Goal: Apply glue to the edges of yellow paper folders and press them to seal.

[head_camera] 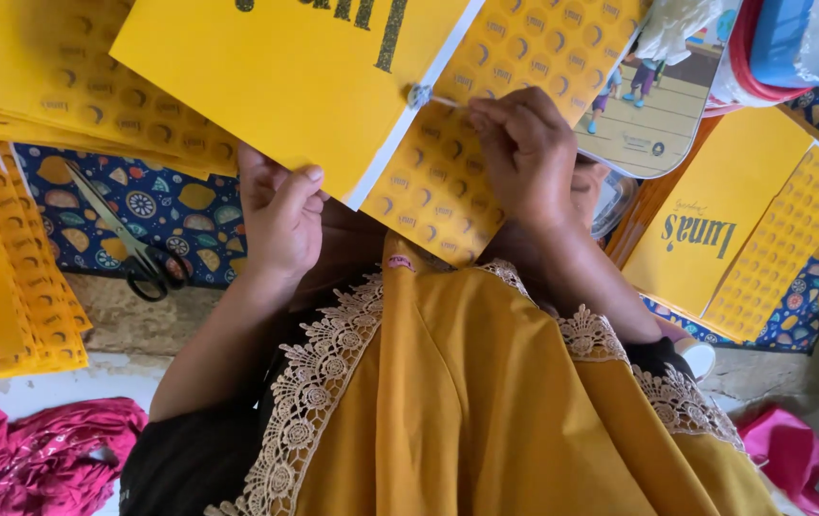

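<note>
Overhead, head view only. Two hands in frame, both the person's own. Left hand is closed on the lower edge of one plain yellow sheet, thumb on top, fingers folded beneath; the sheet is held up, tilted, with dark lettering along its upper edge and a white strip on its right side. Right hand is pinched, fingertips together on a thin white thread that runs to one small grey knot at the sheet's white edge. Behind both hands: one patterned yellow sheet covered in rows of small round marks.

Counts elsewhere:
- one pair of scissors, black handles, blades shut, lying on the blue patterned cloth, left of the left hand, not touched;
- one stack of patterned yellow sheets at far left, number of layers cannot be told;
- one folded yellow card at right, lying apart from the hands;
- one illustrated card above the right hand;
- two pink fabric pieces, one lower left, one lower right.
</note>
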